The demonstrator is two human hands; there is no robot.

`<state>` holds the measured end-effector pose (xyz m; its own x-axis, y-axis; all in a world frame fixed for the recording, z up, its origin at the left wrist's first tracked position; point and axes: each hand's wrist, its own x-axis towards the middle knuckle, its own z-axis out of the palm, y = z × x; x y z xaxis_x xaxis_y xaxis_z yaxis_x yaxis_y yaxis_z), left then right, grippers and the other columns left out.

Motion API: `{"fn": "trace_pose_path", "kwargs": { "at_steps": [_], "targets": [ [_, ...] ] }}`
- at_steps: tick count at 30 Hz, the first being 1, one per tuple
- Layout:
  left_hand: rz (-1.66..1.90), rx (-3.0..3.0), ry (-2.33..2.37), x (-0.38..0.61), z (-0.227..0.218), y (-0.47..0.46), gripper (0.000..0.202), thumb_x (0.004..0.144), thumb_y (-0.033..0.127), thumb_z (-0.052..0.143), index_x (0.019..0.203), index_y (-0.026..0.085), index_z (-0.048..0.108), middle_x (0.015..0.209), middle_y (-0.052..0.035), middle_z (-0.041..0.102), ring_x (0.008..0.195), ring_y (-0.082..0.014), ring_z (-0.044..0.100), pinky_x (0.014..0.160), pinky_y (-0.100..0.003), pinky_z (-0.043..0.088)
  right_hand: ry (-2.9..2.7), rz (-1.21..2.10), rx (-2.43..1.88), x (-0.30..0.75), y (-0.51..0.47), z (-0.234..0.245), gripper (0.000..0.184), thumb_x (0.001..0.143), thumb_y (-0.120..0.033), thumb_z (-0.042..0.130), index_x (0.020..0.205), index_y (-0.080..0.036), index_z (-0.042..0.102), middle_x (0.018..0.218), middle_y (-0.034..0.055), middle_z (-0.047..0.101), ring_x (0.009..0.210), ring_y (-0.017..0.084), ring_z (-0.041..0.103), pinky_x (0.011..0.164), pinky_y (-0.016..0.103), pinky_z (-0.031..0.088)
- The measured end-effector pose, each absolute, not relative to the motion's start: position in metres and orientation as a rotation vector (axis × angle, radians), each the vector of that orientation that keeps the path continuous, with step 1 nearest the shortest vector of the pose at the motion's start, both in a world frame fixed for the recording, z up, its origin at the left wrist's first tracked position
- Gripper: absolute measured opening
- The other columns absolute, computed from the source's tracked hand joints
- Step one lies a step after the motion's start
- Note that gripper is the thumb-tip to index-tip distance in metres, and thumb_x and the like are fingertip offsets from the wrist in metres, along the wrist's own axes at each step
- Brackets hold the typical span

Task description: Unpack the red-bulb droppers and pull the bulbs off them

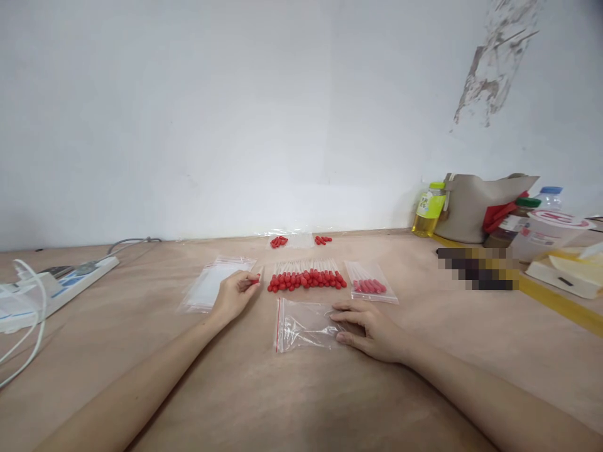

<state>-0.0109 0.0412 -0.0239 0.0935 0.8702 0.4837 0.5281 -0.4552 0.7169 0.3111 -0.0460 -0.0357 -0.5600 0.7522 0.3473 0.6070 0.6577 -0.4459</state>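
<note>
My left hand pinches a red-tipped stick by its red end, just left of a row of several red-tipped white sticks laid side by side on the wooden table. My right hand rests on a clear zip bag with a red seal line, fingers pressing its right part flat. A filled small bag of red-tipped sticks lies right of the row. A stack of empty clear bags lies under and beside my left hand.
Loose red pieces and clear plastic lie near the wall. A white power strip with cables is at the left. At the right stand a yellow bottle, a grey bag, jars and a white box.
</note>
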Motion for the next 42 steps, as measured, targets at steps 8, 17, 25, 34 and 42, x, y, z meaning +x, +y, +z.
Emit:
{"fn": "trace_pose_path", "kwargs": {
  "at_steps": [8, 17, 25, 34, 42],
  "targets": [
    [1.073, 2.064, 1.29, 0.001, -0.031, 0.036, 0.034, 0.069, 0.032, 0.06, 0.099, 0.017, 0.055, 0.098, -0.0065, 0.063, 0.092, -0.0197, 0.061, 0.087, -0.038, 0.048, -2.353, 0.393, -1.052, 0.311, -0.047, -0.034, 0.04, 0.08, -0.046, 0.049, 0.113, -0.024, 0.058, 0.12, 0.0092, 0.052, 0.108, 0.022, 0.049, 0.092, 0.039, 0.039],
    [1.037, 2.207, 1.357, -0.001, -0.033, 0.034, 0.038, 0.072, 0.025, 0.052, 0.109, 0.018, 0.048, 0.112, -0.0083, 0.054, 0.098, -0.0207, 0.057, 0.088, -0.038, 0.046, -2.355, 0.404, -1.079, 0.312, -0.046, -0.037, 0.041, 0.08, -0.046, 0.05, 0.114, -0.024, 0.057, 0.123, 0.0093, 0.049, 0.112, 0.023, 0.047, 0.095, 0.041, 0.037],
    [1.169, 2.597, 1.175, 0.023, -0.007, -0.008, 0.022, 0.083, 0.022, 0.043, 0.098, 0.019, 0.059, 0.107, -0.0084, 0.057, 0.106, -0.0201, 0.049, 0.095, -0.037, 0.037, -2.46, 0.384, -0.984, 0.31, -0.047, -0.036, 0.039, 0.086, -0.041, 0.041, 0.12, -0.024, 0.052, 0.126, 0.0078, 0.049, 0.114, 0.021, 0.044, 0.097, 0.039, 0.035],
    [0.362, 2.453, 0.834, 0.041, -0.006, -0.04, 0.04, 0.081, 0.036, 0.052, 0.121, 0.032, 0.048, 0.137, -0.0018, 0.037, 0.126, -0.0236, 0.032, 0.104, -0.045, 0.022, -2.518, 0.354, -1.0, 0.31, -0.051, -0.032, 0.047, 0.082, -0.047, 0.045, 0.123, -0.025, 0.048, 0.128, 0.0089, 0.045, 0.116, 0.023, 0.042, 0.096, 0.041, 0.034],
    [0.823, 2.082, 1.338, 0.026, -0.024, -0.006, 0.04, 0.064, 0.037, 0.066, 0.098, 0.018, 0.058, 0.084, -0.0023, 0.058, 0.067, -0.0132, 0.052, 0.063, -0.026, 0.043, -2.015, -0.053, -1.396, 0.339, -0.018, -0.037, 0.026, 0.08, -0.038, 0.048, 0.084, -0.02, 0.066, 0.09, 0.0081, 0.058, 0.088, 0.02, 0.054, 0.081, 0.037, 0.042]
  ]
}}
